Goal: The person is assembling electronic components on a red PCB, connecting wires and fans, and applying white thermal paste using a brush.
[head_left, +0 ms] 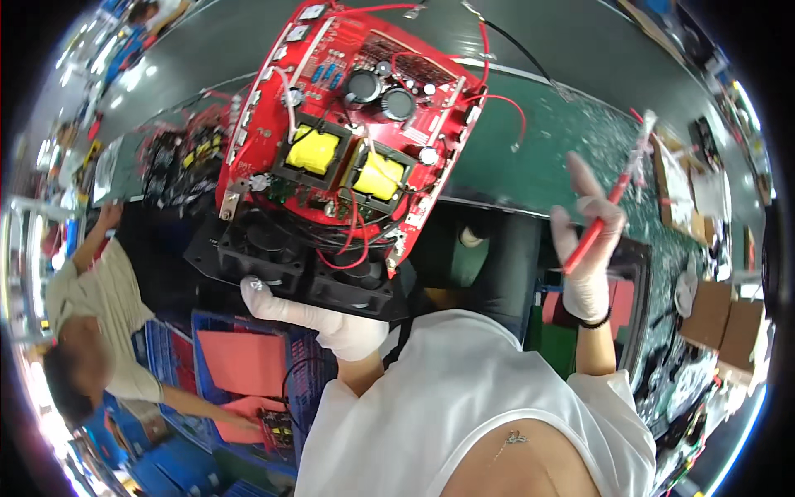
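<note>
a red rectangular circuit board (331,116) overhangs the green tabletop (505,166), its square black fans (269,236) nearest the person. the white-gloved left grip (315,319) is at the fans' edge, closure unclear; the white-gloved right grip (592,232) curls around a slim red tool (590,240).

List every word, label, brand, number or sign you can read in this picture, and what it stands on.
No text is quoted here.
Red circuit board: white printing, mostly too small to make out.
Two large capacitors: any marks on their tops are too small to read.
Red stick-shaped tool in the right hand: no lettering can be made out.
Brown carton at the right: no readable print.
</note>
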Demonstrator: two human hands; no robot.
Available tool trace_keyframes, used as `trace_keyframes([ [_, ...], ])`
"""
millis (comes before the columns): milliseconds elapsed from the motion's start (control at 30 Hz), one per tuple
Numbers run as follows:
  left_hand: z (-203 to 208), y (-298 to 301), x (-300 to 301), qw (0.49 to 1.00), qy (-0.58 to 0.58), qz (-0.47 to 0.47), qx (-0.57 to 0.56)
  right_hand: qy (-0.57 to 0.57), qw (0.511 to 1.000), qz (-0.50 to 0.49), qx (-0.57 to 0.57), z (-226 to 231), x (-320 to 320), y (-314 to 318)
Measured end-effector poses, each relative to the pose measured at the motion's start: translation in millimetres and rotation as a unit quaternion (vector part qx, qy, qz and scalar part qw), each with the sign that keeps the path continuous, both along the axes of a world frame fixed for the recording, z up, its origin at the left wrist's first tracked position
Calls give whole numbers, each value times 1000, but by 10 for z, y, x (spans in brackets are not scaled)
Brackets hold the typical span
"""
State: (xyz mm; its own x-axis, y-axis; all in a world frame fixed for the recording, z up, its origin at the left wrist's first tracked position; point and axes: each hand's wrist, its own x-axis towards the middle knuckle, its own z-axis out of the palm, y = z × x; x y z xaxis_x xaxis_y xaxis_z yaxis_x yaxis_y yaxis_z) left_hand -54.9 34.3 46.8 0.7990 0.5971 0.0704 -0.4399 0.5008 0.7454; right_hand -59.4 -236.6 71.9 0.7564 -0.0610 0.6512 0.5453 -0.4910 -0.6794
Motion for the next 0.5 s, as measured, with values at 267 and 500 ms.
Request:
trace_keyframes([
  [267, -76, 537, -246, 974, 16, 194, 114, -117, 984, 105, -86, -372, 571, 917],
  [500, 54, 1095, -466, 860, 82, 397, 308, -38, 970, 116, -212, -382, 753, 1366],
])
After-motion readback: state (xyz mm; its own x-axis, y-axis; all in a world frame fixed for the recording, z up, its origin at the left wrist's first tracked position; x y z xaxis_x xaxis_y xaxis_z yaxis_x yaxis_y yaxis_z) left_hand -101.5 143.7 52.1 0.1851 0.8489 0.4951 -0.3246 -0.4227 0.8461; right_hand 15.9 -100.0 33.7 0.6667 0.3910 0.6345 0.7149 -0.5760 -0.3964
